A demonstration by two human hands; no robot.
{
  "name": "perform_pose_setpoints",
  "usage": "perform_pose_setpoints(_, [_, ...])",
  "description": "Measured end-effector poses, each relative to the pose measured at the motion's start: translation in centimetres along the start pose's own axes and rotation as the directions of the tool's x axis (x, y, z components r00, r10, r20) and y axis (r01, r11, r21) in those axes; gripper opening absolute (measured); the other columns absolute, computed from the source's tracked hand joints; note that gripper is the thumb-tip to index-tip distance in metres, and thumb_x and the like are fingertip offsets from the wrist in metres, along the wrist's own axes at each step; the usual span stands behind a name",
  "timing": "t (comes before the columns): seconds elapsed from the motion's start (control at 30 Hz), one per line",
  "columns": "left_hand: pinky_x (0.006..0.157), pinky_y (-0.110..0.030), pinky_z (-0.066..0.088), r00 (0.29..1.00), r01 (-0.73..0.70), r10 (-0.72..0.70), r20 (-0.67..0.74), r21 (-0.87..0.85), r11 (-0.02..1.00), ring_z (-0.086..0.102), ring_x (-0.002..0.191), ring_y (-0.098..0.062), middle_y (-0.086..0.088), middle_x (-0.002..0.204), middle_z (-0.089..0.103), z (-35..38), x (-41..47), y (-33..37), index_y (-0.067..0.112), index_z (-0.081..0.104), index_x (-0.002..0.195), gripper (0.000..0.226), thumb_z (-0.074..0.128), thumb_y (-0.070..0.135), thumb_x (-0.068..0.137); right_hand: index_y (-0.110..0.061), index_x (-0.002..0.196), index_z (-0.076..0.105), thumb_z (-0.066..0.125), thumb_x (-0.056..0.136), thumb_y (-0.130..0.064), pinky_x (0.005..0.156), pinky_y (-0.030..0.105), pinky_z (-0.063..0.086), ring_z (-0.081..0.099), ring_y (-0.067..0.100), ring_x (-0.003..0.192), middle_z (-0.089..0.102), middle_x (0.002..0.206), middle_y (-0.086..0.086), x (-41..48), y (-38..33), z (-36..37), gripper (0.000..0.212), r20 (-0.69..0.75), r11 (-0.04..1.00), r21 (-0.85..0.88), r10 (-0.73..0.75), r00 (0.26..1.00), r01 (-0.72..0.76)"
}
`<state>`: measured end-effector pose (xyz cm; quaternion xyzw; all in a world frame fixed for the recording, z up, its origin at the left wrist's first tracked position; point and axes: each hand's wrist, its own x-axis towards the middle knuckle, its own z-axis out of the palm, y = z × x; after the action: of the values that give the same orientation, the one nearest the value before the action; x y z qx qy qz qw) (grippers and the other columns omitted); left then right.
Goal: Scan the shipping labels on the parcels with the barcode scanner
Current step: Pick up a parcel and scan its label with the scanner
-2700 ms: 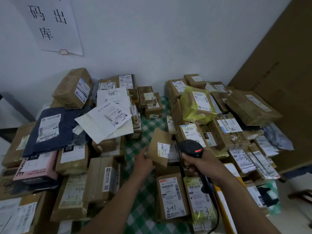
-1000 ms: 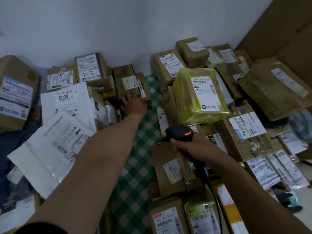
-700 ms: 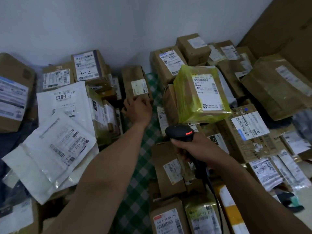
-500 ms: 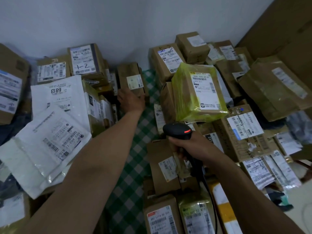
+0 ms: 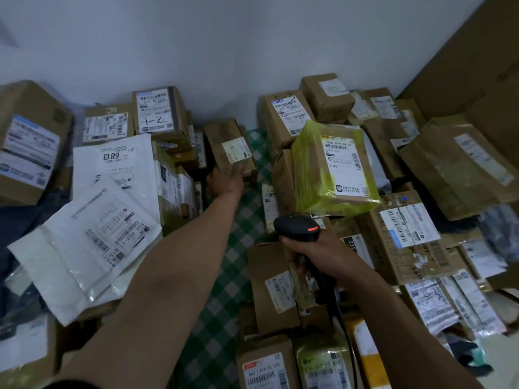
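Note:
My left hand (image 5: 226,182) reaches far forward and grips the near end of a small brown box (image 5: 227,146) with a pale label, tilted up near the back of the table. My right hand (image 5: 317,254) holds the black barcode scanner (image 5: 297,227) by its handle, its red-lit head pointing forward toward the middle of the piles. A parcel wrapped in yellow film (image 5: 334,167) with a white shipping label stands just beyond the scanner.
Labelled cardboard boxes and bags are heaped on both sides of a strip of green checked tablecloth (image 5: 224,276). White mailers (image 5: 92,242) lie at the left. A large cardboard sheet (image 5: 483,66) leans at the right against the white wall.
My left hand put the small flat parcel down, reached to the back and took hold of the brown box, tilting it up. The right hand kept the scanner almost still.

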<state>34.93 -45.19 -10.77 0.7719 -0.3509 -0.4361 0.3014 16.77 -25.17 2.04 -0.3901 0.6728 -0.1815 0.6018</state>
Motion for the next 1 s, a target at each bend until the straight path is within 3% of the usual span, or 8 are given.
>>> perform_pose_setpoints(0.13, [0.111, -0.045, 0.046, 0.999, 0.045, -0.050, -0.015, -0.245, 0.969, 0.054, 0.133, -0.032, -0.010, 0.145, 0.056, 0.2, -0.6, -0.3, 0.018, 0.053, 0.145, 0.064, 0.080, 0.030, 0.089, -0.011, 0.091, 0.074, 0.071, 0.096, -0.038, 0.062, 0.029, 0.053, 0.071, 0.017, 0.067, 0.075, 0.078, 0.002, 0.3, 0.0, 0.0, 0.028, 0.000, 1.000, 0.019, 0.001, 1.000, -0.001])
perform_pose_setpoints(0.23, [0.102, -0.031, 0.046, 0.993, 0.050, -0.084, -0.083, -0.351, 0.935, 0.059, 0.126, -0.029, -0.010, 0.135, 0.064, 0.2, -2.5, -1.9, 0.011, 0.058, 0.136, 0.042, 0.069, 0.007, 0.095, -0.011, 0.090, 0.075, 0.072, 0.095, -0.037, 0.063, 0.030, 0.053, 0.071, 0.017, 0.067, 0.076, 0.076, 0.002, 0.2, -0.2, 0.3, 0.027, -0.013, 1.000, 0.020, 0.019, 1.000, -0.018])
perform_pose_setpoints(0.3, [0.097, -0.026, 0.043, 0.991, 0.064, -0.109, -0.084, -0.424, 0.904, 0.058, 0.126, -0.029, -0.011, 0.134, 0.064, 0.0, -3.7, -3.1, 0.007, 0.057, 0.135, 0.041, 0.064, -0.001, 0.095, -0.010, 0.089, 0.076, 0.073, 0.094, -0.038, 0.062, 0.030, 0.053, 0.071, 0.018, 0.067, 0.076, 0.076, 0.003, 0.0, -0.3, 0.5, 0.028, -0.030, 1.000, 0.011, 0.022, 0.999, -0.022])
perform_pose_setpoints(0.4, [0.109, -0.034, 0.043, 0.996, 0.037, -0.066, -0.064, -0.386, 0.922, 0.054, 0.134, -0.029, -0.012, 0.143, 0.060, -0.3, -4.5, -3.8, 0.009, 0.051, 0.145, 0.054, 0.069, 0.001, 0.094, -0.010, 0.091, 0.076, 0.073, 0.094, -0.037, 0.060, 0.027, 0.053, 0.071, 0.017, 0.067, 0.076, 0.074, 0.001, -0.3, -0.5, 0.8, 0.027, -0.056, 1.000, 0.009, 0.024, 0.998, -0.024])
perform_pose_setpoints(0.57, [0.108, -0.041, 0.048, 1.000, 0.017, -0.011, 0.018, -0.350, 0.937, 0.059, 0.128, -0.029, -0.010, 0.139, 0.064, -0.3, -5.4, -3.8, 0.012, 0.057, 0.144, 0.050, 0.072, 0.013, 0.096, -0.011, 0.091, 0.074, 0.073, 0.095, -0.036, 0.056, 0.026, 0.052, 0.070, 0.015, 0.063, 0.073, 0.065, -0.004, -0.3, -0.5, 0.9, 0.026, -0.065, 1.000, 0.004, 0.025, 0.998, -0.025])
perform_pose_setpoints(0.73, [0.111, -0.040, 0.046, 1.000, -0.001, -0.010, -0.024, -0.423, 0.906, 0.057, 0.131, -0.028, -0.011, 0.142, 0.061, -1.2, -7.4, -2.7, 0.011, 0.053, 0.146, 0.052, 0.067, 0.003, 0.097, -0.010, 0.094, 0.076, 0.074, 0.093, -0.036, 0.059, 0.028, 0.053, 0.069, 0.017, 0.064, 0.077, 0.076, 0.002, -0.7, -0.8, 1.1, 0.027, -0.084, 1.000, 0.010, 0.027, 0.996, -0.026])
perform_pose_setpoints(0.9, [0.106, -0.027, 0.040, 0.983, -0.181, 0.169, -0.067, -0.439, 0.880, 0.052, 0.136, -0.019, -0.002, 0.149, 0.056, -3.5, -12.7, -2.1, 0.023, 0.048, 0.153, 0.051, 0.056, 0.008, 0.105, -0.016, 0.106, 0.073, 0.073, 0.095, -0.033, 0.060, 0.031, 0.052, 0.067, 0.016, 0.062, 0.078, 0.082, 0.005, -3.2, -1.5, 1.3, 0.020, -0.116, 0.998, -0.006, -0.066, 0.991, 0.065])
perform_pose_setpoints(1.0, [0.102, -0.028, 0.048, 0.969, -0.232, 0.241, -0.053, -0.529, 0.816, 0.055, 0.128, -0.011, 0.003, 0.148, 0.056, -5.6, -16.9, -2.2, 0.027, 0.047, 0.153, 0.051, 0.055, 0.010, 0.106, -0.024, 0.108, 0.071, 0.073, 0.095, -0.032, 0.059, 0.030, 0.051, 0.065, 0.014, 0.058, 0.078, 0.082, 0.005, -6.2, -2.6, 1.4, 0.016, -0.136, 0.986, 0.040, -0.158, 0.978, 0.165])
